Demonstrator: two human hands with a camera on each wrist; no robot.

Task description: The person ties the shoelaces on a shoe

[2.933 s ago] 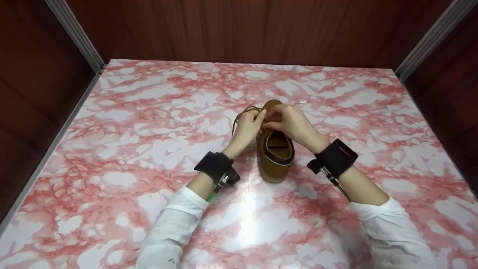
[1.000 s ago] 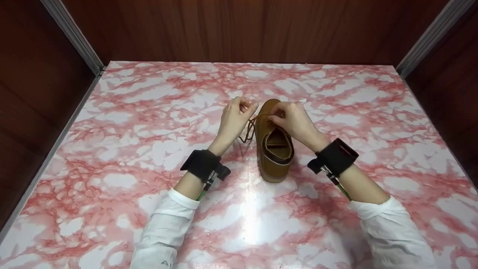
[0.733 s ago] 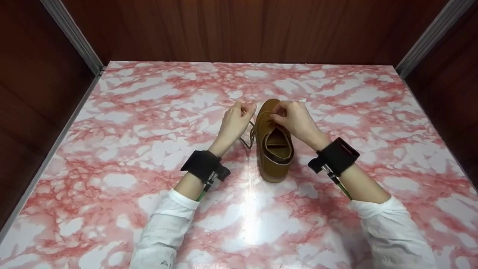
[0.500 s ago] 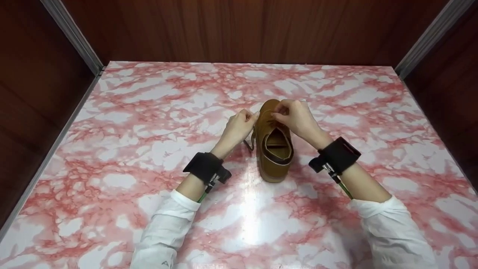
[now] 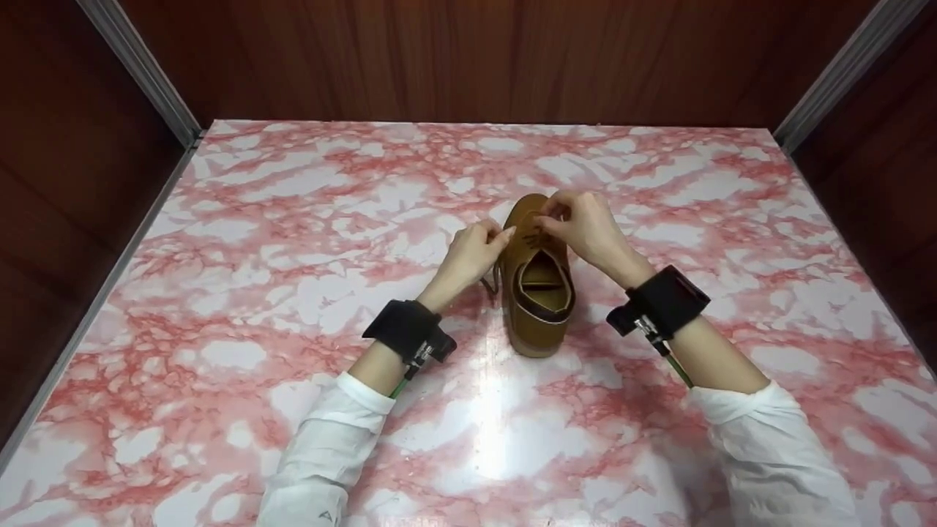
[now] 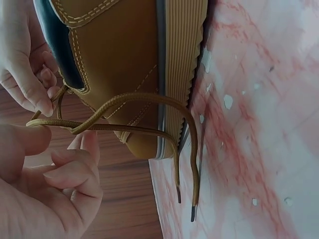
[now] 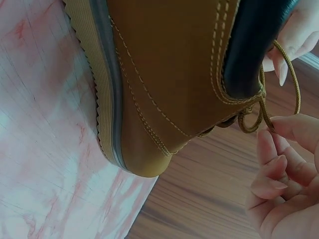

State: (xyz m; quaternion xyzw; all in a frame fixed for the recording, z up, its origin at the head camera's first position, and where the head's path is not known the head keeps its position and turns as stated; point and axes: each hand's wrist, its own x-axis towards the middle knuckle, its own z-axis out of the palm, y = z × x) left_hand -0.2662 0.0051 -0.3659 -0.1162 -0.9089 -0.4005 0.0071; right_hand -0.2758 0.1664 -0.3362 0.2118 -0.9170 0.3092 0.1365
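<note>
A tan leather lace-up shoe (image 5: 538, 333) with a dark padded collar stands on the table, toe pointing away from me. My left hand (image 5: 472, 252) is at its left side, near the lacing, pinching the brown shoelace (image 6: 134, 97). Two lace ends with dark tips hang down past the sole in the left wrist view. Over the tongue, my right hand (image 5: 589, 227) pinches a lace strand between thumb and index finger, its other fingers loosely curled in the right wrist view. There, a small lace loop sits just beside those fingertips.
The red-and-white marbled table (image 5: 241, 293) is enclosed by dark wood panels (image 5: 468, 58) at the back and sides. Black camera straps (image 5: 667, 301) sit on both wrists, with white sleeves behind them.
My left hand first drew leftward off the shoe with the lace, then came back right toward the lacing. The right hand shifted slightly right and away. The shoe stayed put.
</note>
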